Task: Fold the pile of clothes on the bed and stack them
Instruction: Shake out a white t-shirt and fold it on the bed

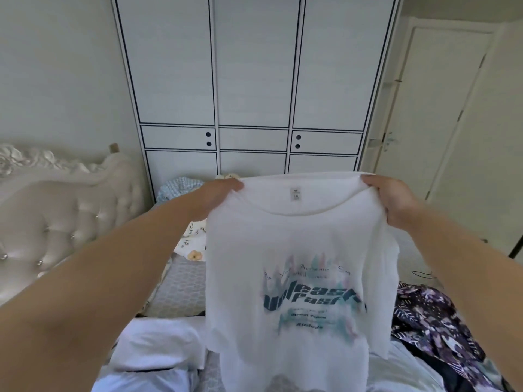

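Left hand (219, 198) and right hand (392, 200) each pinched shoulder of white T-shirt (294, 267), held aloft. Risk: hem snagging patterned garment (435, 329) below, dragging pile.

Soft, even, cool daylight without hard shadows or glare, wide-angle bowing beside the wardrobe (253, 80), slight motion blur below it.
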